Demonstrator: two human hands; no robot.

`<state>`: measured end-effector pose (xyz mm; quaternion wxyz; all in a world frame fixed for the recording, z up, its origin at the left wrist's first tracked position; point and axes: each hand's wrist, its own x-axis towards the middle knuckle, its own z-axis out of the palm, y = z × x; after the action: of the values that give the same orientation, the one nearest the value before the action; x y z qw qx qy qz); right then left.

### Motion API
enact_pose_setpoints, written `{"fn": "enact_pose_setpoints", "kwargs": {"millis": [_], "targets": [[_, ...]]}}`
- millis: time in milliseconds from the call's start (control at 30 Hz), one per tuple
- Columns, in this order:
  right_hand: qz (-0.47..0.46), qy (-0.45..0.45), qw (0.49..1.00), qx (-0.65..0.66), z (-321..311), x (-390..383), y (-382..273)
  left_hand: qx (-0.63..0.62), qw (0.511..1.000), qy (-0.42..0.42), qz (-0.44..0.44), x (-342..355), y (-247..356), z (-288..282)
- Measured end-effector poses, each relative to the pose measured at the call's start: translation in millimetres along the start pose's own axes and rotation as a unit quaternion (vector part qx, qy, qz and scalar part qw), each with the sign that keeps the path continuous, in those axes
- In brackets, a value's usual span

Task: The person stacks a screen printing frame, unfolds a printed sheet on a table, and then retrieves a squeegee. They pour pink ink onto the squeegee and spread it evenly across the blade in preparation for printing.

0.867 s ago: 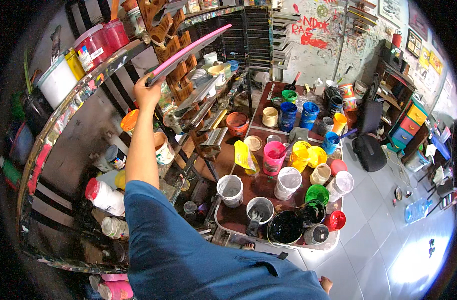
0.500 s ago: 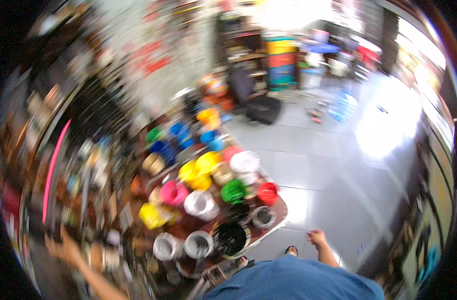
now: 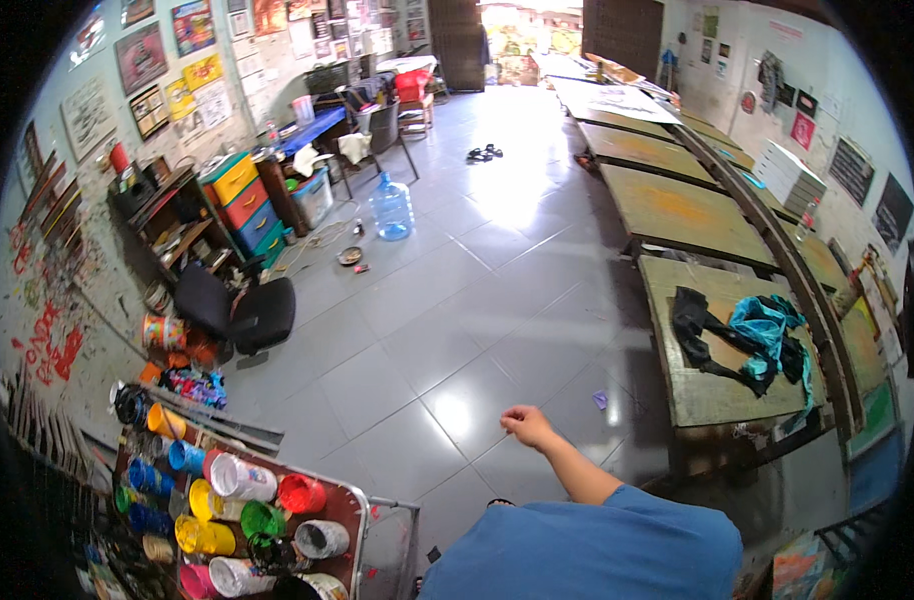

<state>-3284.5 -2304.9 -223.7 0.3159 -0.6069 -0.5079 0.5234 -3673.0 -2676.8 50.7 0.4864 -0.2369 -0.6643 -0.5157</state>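
Note:
My right hand [image 3: 527, 425] hangs over the tiled floor in front of my blue shirt. Its fingers are loosely curled in, and nothing shows in them. My left hand is out of the picture. Nearest on the left stands a cart [image 3: 352, 490] crowded with paint tubs. Among them are a white tub [image 3: 245, 478], a red tub [image 3: 302, 493], a green tub [image 3: 264, 520], a yellow tub [image 3: 205, 535] and a grey-lined tub [image 3: 323, 539]. My right hand is apart from all of these.
Long printing tables [image 3: 677, 205] run along the right, with black and teal cloths [image 3: 757, 335] on the nearest. To the left stand a black office chair [image 3: 242, 310], a drawer unit [image 3: 245, 205] and a blue water jug [image 3: 392, 208]. Sandals [image 3: 485, 154] lie on the floor farther off.
My view has swung right, so the paint cart now sits lower left and the tables show. My left hand has left the picture. The right hand appears farther left and higher.

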Motion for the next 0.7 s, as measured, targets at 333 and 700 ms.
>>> {"fn": "enact_pose_setpoints", "kwargs": {"millis": [333,700], "targets": [[-0.126,0.165,0.977,0.043,-140.9,-47.5,-56.8,-0.298,0.841,-0.371,-0.258,-148.1,135.7,150.7],[-0.227,0.507,0.823,-0.122,-241.5,-132.2,-71.9,-0.411,0.604,-0.654,-0.195,-243.8,206.4,214.1]]}}
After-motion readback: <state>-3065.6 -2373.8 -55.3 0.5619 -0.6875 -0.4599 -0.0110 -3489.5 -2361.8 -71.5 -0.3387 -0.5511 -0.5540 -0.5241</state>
